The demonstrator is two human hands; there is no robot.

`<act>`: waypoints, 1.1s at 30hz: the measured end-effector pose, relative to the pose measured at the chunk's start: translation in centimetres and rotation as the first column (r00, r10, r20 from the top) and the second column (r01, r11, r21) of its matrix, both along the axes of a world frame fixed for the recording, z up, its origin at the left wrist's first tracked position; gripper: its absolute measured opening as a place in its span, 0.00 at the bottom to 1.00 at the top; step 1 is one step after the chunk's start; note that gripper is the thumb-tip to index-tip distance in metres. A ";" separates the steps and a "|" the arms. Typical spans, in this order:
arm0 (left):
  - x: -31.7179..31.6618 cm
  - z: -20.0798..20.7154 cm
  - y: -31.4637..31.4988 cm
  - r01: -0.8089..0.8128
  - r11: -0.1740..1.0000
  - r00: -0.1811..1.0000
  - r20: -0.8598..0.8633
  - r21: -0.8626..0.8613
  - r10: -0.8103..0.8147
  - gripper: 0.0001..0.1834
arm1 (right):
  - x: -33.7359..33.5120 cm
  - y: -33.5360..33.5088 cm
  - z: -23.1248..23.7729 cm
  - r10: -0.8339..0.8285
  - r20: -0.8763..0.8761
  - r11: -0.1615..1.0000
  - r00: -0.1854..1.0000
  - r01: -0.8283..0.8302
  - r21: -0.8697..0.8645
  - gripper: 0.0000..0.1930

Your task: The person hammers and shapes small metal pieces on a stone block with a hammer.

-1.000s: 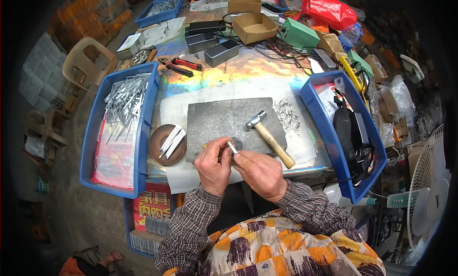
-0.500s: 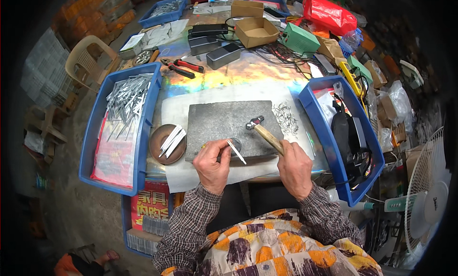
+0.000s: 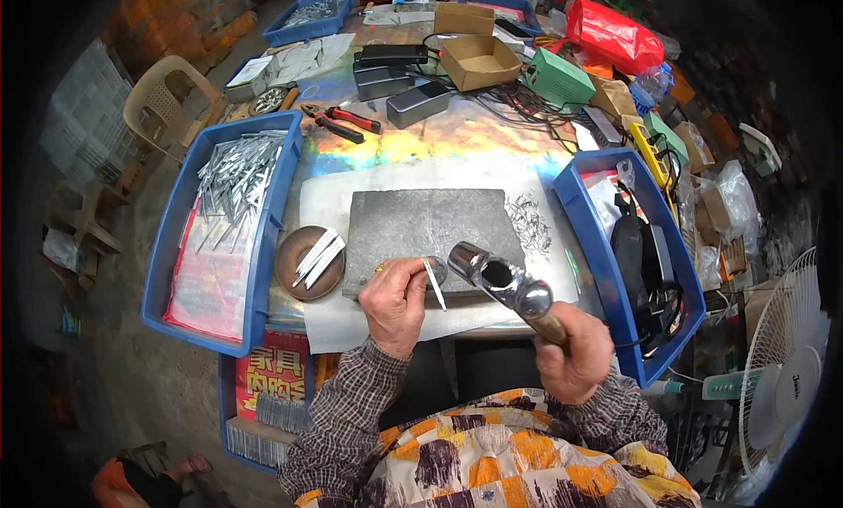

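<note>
The hammer (image 3: 500,282) at the centre has a polished, mirror-like metal head and a smooth wooden handle, and the thin strip (image 3: 435,284) beside it looks like bright bare metal. Above them, the grey slab (image 3: 421,227) is matt and rough, like stone or cast metal, and it lies on a pale matt sheet over a glossy, rainbow-shining table cover (image 3: 421,144). At the left, the blue bin (image 3: 171,244) is smooth plastic with shiny metal strips, and the round brown dish (image 3: 309,262) looks dull and rusty.

A beige plastic chair (image 3: 167,100) stands upper left on the grey concrete floor (image 3: 132,376). A white fan (image 3: 781,381) stands lower right.
</note>
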State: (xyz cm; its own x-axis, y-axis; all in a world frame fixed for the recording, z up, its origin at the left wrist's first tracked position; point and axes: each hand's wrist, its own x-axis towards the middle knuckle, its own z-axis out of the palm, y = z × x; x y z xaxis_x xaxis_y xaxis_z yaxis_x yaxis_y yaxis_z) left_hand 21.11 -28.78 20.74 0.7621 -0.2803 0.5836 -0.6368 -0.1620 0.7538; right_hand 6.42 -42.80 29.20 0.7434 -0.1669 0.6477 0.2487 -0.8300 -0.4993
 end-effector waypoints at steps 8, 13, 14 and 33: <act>-0.1 0.1 0.3 -0.002 1.000 1.000 -0.029 0.011 0.002 0.06 | 0.7 0.2 1.7 0.016 -0.243 0.999 0.970 -0.008 0.033 0.11; -0.1 0.4 0.0 0.012 1.000 0.999 -0.041 0.022 -0.011 0.07 | -0.8 -0.5 0.7 0.037 0.038 0.999 0.999 -0.037 0.005 0.09; -0.1 0.2 -0.2 0.012 1.000 0.999 -0.039 0.025 -0.011 0.07 | -0.1 -0.5 -1.1 0.008 0.034 0.997 0.999 -0.005 -0.076 0.08; 0.2 0.8 1.0 0.110 0.936 0.852 -0.453 -0.335 -0.263 0.06 | 0.6 -1.6 -5.6 -0.221 -0.214 0.972 0.952 0.232 0.030 0.11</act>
State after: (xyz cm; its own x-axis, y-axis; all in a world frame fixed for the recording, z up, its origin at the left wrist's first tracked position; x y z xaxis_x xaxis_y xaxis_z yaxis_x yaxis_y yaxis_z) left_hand 21.32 -27.78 21.56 0.9172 -0.3251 0.2305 -0.1741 0.1933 0.9656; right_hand 7.06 -44.41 23.58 0.7993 -0.3772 0.4679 -0.0568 -0.8225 -0.5660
